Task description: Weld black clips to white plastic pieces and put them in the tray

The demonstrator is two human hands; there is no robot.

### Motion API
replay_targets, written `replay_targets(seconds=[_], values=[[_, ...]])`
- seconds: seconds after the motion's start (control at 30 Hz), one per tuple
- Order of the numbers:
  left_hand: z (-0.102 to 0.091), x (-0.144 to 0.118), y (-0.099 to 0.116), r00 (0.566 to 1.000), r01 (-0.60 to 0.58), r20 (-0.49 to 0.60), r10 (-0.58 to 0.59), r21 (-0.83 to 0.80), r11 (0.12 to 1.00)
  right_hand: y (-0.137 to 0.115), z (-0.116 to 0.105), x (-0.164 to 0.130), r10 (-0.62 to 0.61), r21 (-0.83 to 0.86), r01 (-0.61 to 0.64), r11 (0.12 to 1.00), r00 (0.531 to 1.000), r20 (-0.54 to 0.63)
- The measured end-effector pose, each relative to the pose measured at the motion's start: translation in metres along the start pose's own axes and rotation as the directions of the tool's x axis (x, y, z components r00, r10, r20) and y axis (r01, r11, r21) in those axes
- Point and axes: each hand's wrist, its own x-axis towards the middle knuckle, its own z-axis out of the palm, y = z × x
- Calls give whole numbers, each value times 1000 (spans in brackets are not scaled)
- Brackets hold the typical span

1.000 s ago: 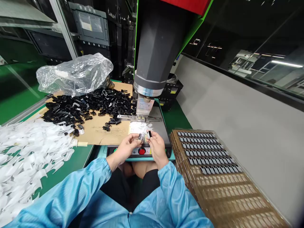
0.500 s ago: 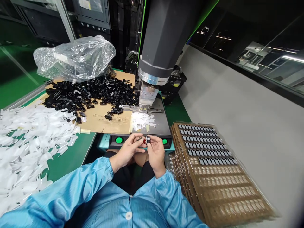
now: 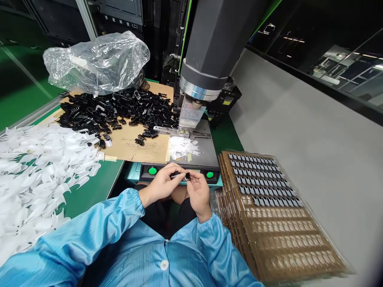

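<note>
My left hand and my right hand meet in front of the machine's front panel, fingertips nearly touching. Pinched in my right fingers is a small black plastic part. The fingers of my left hand are closed round a slim dark item, mostly hidden, its kind unclear; they reach up to the black part. Just beyond my hands, a small heap of white plastic pieces lies on the machine's grey base. Above that heap hangs the press head.
Green buttons flank my hands. Left are a pile of black parts on cardboard, a clear plastic bag and a spread of white pieces. Stacked trays stand at right, the top one partly filled with grey-black parts.
The black part has turned between my fingers: its shiny side and a red bit beside it showed before, now it looks dark. My view has shifted slightly; both hands stay together.
</note>
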Motion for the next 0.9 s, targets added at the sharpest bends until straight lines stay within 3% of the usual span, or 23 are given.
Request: replay_targets(seconds=[0.37,0.6,0.9], values=[[0,-1,0,999,-17,42,17,1,1000,-3,-2,-1,-4,4,4,1000,1000,16],[3,-6,-3,998,-12,-54,12,8,1000,-3,-2,0,23,-39,-26,999,997,-67],[7,-7,0,998,-56,-34,58,48,997,-8,-2,-1,3,-108,-13,994,996,-90]])
